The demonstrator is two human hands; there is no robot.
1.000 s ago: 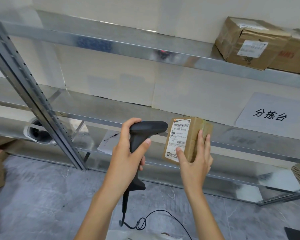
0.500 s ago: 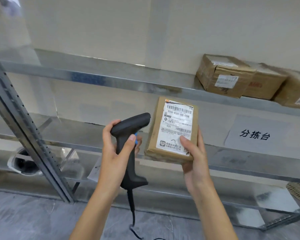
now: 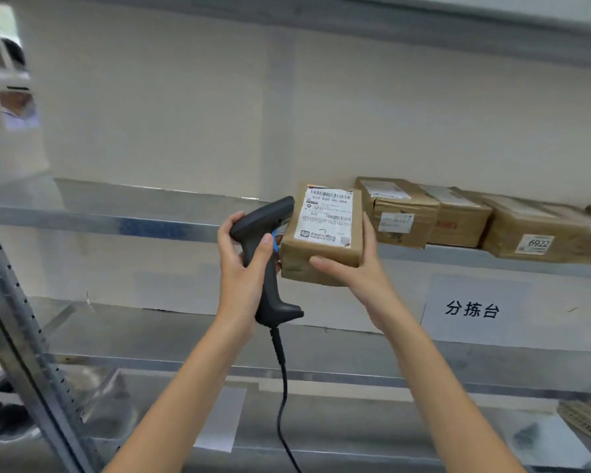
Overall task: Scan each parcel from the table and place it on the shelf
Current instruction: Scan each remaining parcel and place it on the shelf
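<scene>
the right hand holds a brown parcel up at the front edge of the metal shelf, label facing the camera, thumb over its near corner and fingers straight along its right side. the left hand grips a black scanner, fingers curled round its handle, its head touching the parcel's left edge. three more parcels sit on the shelf just to the right.

Parcel label's small print blurred — scanner cable and rightmost shelf boxes cut off by edges.
</scene>
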